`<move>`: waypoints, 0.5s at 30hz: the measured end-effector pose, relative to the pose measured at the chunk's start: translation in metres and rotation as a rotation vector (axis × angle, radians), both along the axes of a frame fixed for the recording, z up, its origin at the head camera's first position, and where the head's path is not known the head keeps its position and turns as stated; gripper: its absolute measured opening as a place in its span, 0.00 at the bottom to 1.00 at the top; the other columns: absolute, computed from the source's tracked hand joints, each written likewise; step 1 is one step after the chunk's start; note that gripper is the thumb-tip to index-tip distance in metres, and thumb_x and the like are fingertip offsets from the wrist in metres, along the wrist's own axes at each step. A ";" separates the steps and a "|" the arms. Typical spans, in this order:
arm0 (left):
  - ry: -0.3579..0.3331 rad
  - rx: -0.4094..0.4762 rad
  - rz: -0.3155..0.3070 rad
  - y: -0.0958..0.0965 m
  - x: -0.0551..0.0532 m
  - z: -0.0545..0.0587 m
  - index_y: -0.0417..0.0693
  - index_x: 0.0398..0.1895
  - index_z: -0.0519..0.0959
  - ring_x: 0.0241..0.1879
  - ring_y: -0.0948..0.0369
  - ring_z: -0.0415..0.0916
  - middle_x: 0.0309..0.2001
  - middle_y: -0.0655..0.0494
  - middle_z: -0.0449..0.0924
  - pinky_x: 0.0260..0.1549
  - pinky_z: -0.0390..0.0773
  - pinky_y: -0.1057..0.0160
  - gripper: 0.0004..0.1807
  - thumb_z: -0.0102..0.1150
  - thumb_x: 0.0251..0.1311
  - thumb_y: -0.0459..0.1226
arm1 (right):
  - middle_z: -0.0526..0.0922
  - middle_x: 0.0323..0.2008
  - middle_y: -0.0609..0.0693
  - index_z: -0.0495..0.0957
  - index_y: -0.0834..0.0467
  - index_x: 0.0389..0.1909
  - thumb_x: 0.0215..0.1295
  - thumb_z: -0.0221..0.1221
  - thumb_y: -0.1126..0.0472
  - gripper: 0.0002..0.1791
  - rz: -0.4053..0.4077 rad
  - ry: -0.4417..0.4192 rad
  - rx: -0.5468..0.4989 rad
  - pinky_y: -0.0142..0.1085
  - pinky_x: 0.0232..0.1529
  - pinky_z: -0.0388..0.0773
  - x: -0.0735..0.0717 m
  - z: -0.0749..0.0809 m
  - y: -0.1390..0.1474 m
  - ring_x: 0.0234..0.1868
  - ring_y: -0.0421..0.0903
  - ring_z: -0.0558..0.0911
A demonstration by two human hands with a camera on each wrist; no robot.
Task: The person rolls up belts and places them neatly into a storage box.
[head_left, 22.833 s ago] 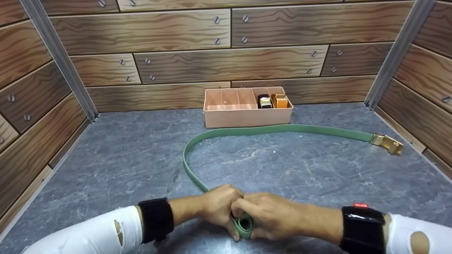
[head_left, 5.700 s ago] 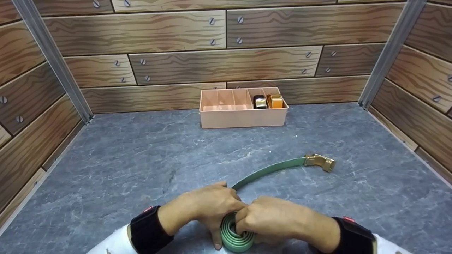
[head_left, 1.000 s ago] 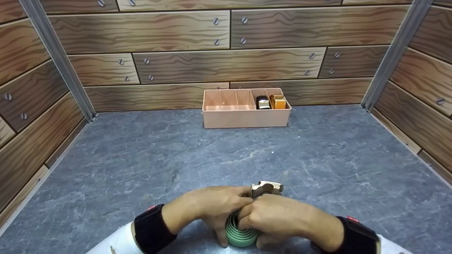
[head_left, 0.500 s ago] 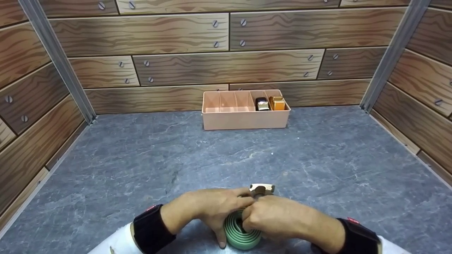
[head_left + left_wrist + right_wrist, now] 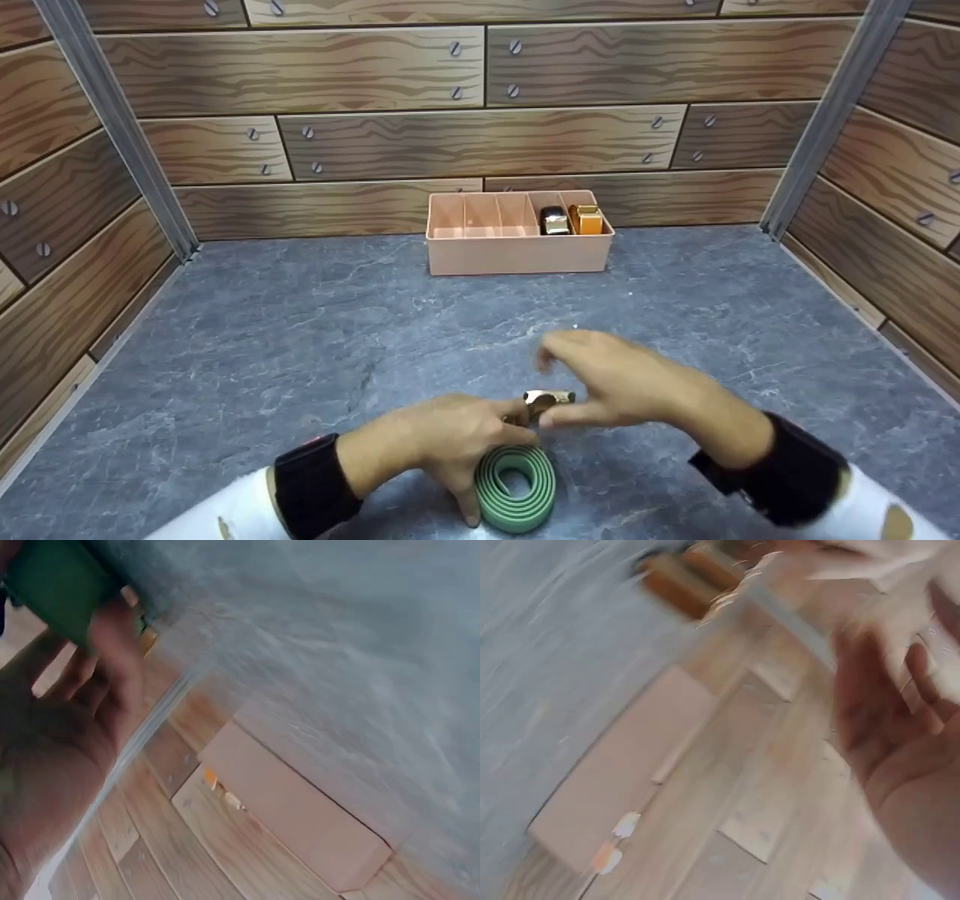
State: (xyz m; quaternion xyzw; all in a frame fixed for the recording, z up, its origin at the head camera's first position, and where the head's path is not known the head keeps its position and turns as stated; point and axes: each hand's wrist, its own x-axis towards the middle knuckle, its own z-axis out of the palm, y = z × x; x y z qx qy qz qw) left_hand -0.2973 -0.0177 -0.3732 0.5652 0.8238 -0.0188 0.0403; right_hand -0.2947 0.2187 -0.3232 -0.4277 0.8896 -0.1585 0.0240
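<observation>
A green belt (image 5: 538,491) stands on its edge, rolled into a tight round coil near the front of the table. Its gold buckle (image 5: 550,397) sticks out just behind the coil. My left hand (image 5: 454,435) holds the coil, thumb against its left side and fingers across its back by the buckle. In the left wrist view the green belt (image 5: 60,589) lies beside those fingers, partly dark. Above and right of the buckle hovers my right hand (image 5: 619,379), fingers loosely bent and thumb apart, holding nothing. The right wrist view is blurred, with the buckle (image 5: 679,589) near the top.
A pink divided box (image 5: 517,256) stands at the back against the wood-patterned wall (image 5: 390,142). Its right compartments hold a black item with a gold buckle (image 5: 555,221) and an orange-and-gold one (image 5: 590,222). Grey marbled tabletop (image 5: 300,337) surrounds the belt.
Earlier the belt lay stretched across the table; it got wound up and its buckle drawn in. Within the last half second my right hand let go of the coil and rose away from it.
</observation>
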 end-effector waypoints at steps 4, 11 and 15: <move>0.120 -0.031 0.018 0.001 0.007 0.002 0.64 0.63 0.73 0.53 0.64 0.75 0.61 0.60 0.65 0.44 0.82 0.64 0.55 0.81 0.22 0.65 | 0.74 0.65 0.54 0.63 0.55 0.70 0.53 0.66 0.32 0.49 -0.029 -0.163 0.139 0.52 0.66 0.70 -0.016 -0.021 -0.007 0.65 0.52 0.73; 0.287 -0.098 0.010 0.008 0.018 0.004 0.62 0.61 0.74 0.48 0.65 0.77 0.59 0.60 0.65 0.37 0.82 0.66 0.54 0.74 0.24 0.73 | 0.71 0.52 0.47 0.77 0.43 0.57 0.52 0.69 0.36 0.32 0.028 -0.259 0.164 0.37 0.49 0.76 -0.017 -0.046 -0.018 0.48 0.41 0.73; 0.276 -0.109 0.015 0.003 0.020 0.005 0.57 0.65 0.71 0.51 0.65 0.78 0.62 0.58 0.67 0.41 0.82 0.66 0.57 0.73 0.28 0.72 | 0.68 0.46 0.45 0.77 0.41 0.59 0.57 0.67 0.40 0.28 0.050 -0.323 0.109 0.32 0.44 0.72 -0.014 -0.050 -0.022 0.43 0.38 0.70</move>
